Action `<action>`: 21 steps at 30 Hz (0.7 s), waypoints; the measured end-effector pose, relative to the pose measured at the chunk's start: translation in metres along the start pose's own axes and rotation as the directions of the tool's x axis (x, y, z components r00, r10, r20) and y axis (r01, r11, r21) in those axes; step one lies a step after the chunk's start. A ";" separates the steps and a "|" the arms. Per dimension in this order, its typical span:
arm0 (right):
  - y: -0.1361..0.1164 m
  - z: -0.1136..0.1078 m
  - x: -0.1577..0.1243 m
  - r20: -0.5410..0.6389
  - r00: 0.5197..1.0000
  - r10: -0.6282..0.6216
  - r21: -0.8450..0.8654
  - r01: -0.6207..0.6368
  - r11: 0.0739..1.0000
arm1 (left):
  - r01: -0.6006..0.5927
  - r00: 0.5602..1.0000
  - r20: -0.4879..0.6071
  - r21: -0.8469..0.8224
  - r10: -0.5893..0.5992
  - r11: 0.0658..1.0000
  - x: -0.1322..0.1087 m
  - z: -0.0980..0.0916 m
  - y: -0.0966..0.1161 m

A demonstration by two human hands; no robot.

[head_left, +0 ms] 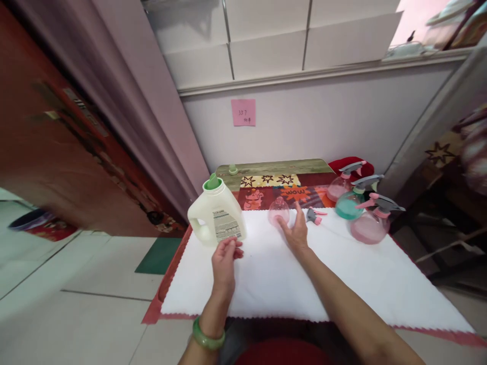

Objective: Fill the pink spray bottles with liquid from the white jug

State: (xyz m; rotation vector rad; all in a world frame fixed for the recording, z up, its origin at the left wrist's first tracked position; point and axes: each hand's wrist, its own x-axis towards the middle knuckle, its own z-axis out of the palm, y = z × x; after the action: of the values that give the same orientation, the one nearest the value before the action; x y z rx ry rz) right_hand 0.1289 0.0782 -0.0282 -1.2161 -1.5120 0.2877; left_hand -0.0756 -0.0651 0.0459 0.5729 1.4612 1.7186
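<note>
My left hand (224,261) rests on the white cloth (323,274), fingers curled loosely, just in front of a white detergent jug (216,215) with a green spout. It holds nothing that I can see. My right hand (296,230) lies open with fingers stretched out, fingertips touching a small clear pink bottle (279,210) that has no top. A grey and pink spray head (314,216) lies loose on the cloth right of that hand.
Three spray bottles stand at the right: two pink (375,223) (342,185) and one teal (352,203). A green cap (233,169) sits on the far table edge. A patterned cloth (281,195) covers the table. A wall rises behind; tiled floor lies left.
</note>
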 end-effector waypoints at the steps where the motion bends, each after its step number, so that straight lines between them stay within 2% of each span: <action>1: -0.005 -0.004 0.000 -0.073 0.995 -0.064 0.007 0.064 0.998 | -0.061 0.995 -0.085 -0.006 0.060 0.998 0.008 -0.008 0.005; 3: -0.019 -0.011 -0.001 -0.155 0.969 -0.191 0.025 0.197 0.980 | -0.169 0.953 -0.256 -0.001 0.163 0.986 0.023 -0.024 0.014; 5: -0.038 -0.013 -0.004 -0.156 0.950 -0.271 0.091 0.287 0.954 | -0.241 0.891 -0.390 0.023 0.230 0.970 0.036 -0.037 0.020; 7: -0.058 -0.008 -0.010 -0.112 0.954 -0.277 0.202 0.295 0.934 | -0.263 0.844 -0.472 0.051 0.255 0.963 0.046 -0.046 0.022; 9: -0.076 0.005 -0.019 -0.033 0.975 -0.220 0.334 0.218 0.917 | -0.246 0.824 -0.510 0.074 0.249 0.966 0.053 -0.051 0.021; 12: -0.093 0.033 -0.036 0.142 0.988 -0.066 0.502 -0.014 0.865 | -0.197 0.829 -0.516 0.090 0.215 0.976 0.063 -0.055 0.018; 16: -0.101 0.069 -0.048 0.348 0.922 0.168 0.547 -0.346 0.762 | -0.146 0.855 -0.488 0.093 0.173 0.985 0.077 -0.058 0.016; 18: -0.100 0.081 -0.048 0.407 0.890 0.206 0.533 -0.414 0.737 | -0.134 0.872 -0.461 0.093 0.162 0.987 0.083 -0.058 0.017; 21: -0.095 0.092 -0.045 0.463 0.870 0.170 0.531 -0.426 0.733 | -0.132 0.904 -0.397 0.095 0.159 0.987 0.091 -0.057 0.018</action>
State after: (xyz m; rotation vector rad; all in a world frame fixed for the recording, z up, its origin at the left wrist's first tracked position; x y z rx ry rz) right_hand -0.0050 0.0389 -0.0182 -0.8785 -1.3558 1.2228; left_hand -0.1767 -0.0273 0.0367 0.3807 1.8054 1.9987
